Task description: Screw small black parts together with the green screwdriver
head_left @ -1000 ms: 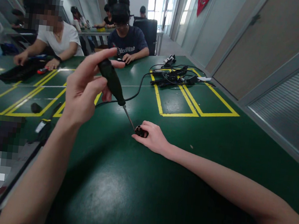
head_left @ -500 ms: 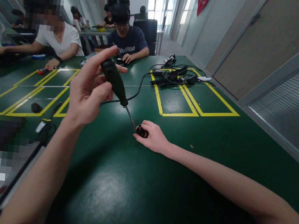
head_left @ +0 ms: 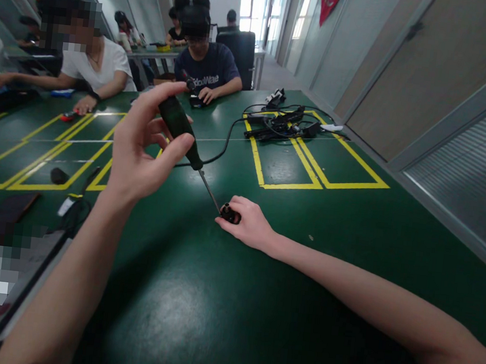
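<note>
My left hand [head_left: 145, 143] holds the dark handle of a screwdriver [head_left: 181, 132], index finger over its butt end and thumb along its side. The screwdriver leans, and its thin metal shaft runs down to the right, its tip at the left side of a small black part [head_left: 229, 213]. That part is gripped between the thumb and fingers of my right hand [head_left: 249, 223], low at the green table [head_left: 256, 305]. Its lower side is partly hidden by my fingers.
Black cables and dark parts [head_left: 286, 126] lie in yellow-taped rectangles at the back right. To the left are a cable with a white tag [head_left: 65, 206], a small dark object [head_left: 58, 175] and a dark flat item [head_left: 12, 207]. Several people sit beyond.
The fingers of my left hand have shifted around the screwdriver handle, the thumb now further forward, and the handle has moved slightly left. My right hand has hardly moved.
</note>
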`<state>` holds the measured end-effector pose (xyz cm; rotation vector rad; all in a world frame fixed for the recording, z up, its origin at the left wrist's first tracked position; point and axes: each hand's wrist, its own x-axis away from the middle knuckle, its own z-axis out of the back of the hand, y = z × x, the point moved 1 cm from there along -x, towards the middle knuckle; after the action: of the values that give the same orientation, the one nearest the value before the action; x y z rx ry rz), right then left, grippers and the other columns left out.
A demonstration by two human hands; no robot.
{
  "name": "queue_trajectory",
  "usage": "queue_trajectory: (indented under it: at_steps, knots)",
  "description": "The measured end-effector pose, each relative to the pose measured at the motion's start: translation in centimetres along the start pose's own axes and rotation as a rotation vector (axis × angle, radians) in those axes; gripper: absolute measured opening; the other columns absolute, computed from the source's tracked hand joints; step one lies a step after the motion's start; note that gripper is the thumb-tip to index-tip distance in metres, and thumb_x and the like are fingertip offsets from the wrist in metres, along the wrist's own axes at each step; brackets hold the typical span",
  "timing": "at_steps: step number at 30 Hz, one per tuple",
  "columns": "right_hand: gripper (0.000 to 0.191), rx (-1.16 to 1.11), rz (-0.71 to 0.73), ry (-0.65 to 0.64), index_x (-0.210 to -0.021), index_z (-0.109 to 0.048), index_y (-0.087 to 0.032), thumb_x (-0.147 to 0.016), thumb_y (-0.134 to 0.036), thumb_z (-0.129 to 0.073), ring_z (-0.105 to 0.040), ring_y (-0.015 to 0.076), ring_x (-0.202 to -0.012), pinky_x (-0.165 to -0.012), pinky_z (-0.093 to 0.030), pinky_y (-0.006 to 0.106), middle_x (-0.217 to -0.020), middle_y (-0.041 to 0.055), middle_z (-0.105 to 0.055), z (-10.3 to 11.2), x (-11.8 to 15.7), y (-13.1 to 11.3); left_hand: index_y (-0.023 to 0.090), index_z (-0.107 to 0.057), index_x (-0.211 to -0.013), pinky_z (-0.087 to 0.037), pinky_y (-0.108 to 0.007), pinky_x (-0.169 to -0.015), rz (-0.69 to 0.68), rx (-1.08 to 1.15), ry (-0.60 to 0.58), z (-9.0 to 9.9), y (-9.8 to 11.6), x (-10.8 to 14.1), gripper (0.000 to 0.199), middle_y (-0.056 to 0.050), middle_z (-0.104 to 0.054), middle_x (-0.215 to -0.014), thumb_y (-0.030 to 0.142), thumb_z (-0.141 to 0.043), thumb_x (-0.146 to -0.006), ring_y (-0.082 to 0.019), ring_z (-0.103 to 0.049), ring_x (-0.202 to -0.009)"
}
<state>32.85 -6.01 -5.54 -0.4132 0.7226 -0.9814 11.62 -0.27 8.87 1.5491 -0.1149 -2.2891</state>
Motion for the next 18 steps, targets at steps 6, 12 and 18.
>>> queue_trajectory:
  at_steps: [6, 12, 18]
  knots:
    - [0.030, 0.020, -0.002, 0.001, -0.071, -0.061, -0.017, -0.088, -0.034, -0.080, -0.053, 0.0153, -0.075, -0.068, -0.037, 0.029, -0.078, 0.0007, -0.056, 0.03, -0.07, 0.00, 0.035, -0.051, -0.152, -0.055, -0.011, -0.054, 0.026, 0.031, -0.046, 0.22, -0.08, -0.02, 0.066, -0.004, -0.072, -0.117, 0.033, -0.076, -0.091, -0.011, -0.075, -0.084]
    - [0.028, 0.034, -0.003, -0.003, -0.074, -0.064, -0.017, -0.088, -0.035, -0.081, -0.053, 0.0156, -0.074, -0.068, -0.038, 0.029, -0.078, 0.0006, -0.056, 0.03, -0.11, 0.04, 0.021, -0.068, -0.124, -0.053, -0.012, -0.053, 0.027, -0.169, 0.120, 0.18, 0.00, -0.12, 0.068, 0.001, -0.067, -0.106, 0.037, -0.097, -0.066, -0.002, -0.059, -0.065]
    - [0.029, 0.047, 0.000, 0.012, -0.071, -0.062, -0.018, -0.087, -0.033, -0.080, -0.052, 0.0156, -0.074, -0.068, -0.038, 0.029, -0.077, 0.0009, -0.056, -0.06, -0.12, -0.03, 0.030, -0.049, -0.153, -0.057, -0.016, -0.058, -0.019, -0.022, -0.048, 0.31, 0.53, -0.13, 0.060, -0.005, -0.074, -0.109, 0.044, -0.066, -0.097, -0.019, -0.077, -0.098]
